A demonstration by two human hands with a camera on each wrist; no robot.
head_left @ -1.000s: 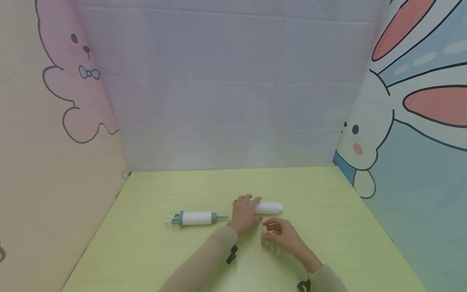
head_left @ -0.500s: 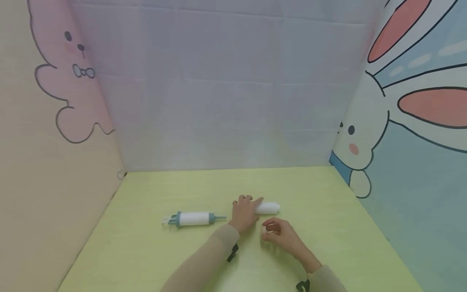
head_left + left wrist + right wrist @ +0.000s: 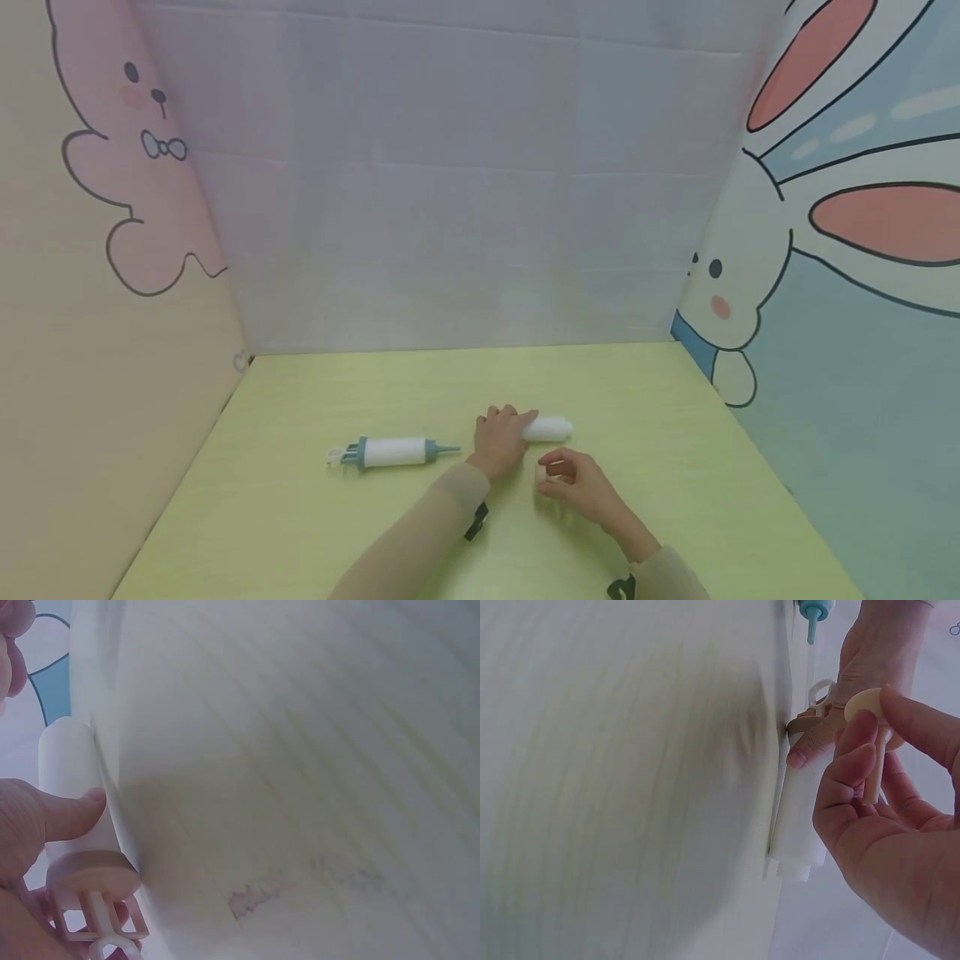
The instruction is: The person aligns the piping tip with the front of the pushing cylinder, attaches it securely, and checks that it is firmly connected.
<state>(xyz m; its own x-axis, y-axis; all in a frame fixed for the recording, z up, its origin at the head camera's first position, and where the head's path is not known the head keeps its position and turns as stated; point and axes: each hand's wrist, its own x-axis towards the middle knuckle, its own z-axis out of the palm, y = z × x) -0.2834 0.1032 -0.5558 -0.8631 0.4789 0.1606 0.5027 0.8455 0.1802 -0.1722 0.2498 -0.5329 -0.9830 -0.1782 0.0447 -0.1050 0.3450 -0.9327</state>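
Note:
My left hand (image 3: 498, 442) grips a white syringe-like tube (image 3: 547, 429) lying on the table. In the left wrist view its beige end (image 3: 94, 874) has an open frame and a pull ring, with my thumb across the white barrel. The tube's other end, a bare threaded neck (image 3: 793, 870), shows in the right wrist view. Close by, my right hand (image 3: 588, 487) pinches a beige nozzle cap (image 3: 874, 769) between thumb and fingers; its thin spout points down in the right wrist view. The cap is apart from the tube.
A second syringe-like tube (image 3: 395, 452), white with teal ends and a thin teal spout, lies left of my left hand on the yellow-green table (image 3: 300, 533). Cloth walls with cartoon animals stand at the back and both sides.
The head view has shifted, so the table and things sit slightly farther left in it. Both hands keep nearly the same hold.

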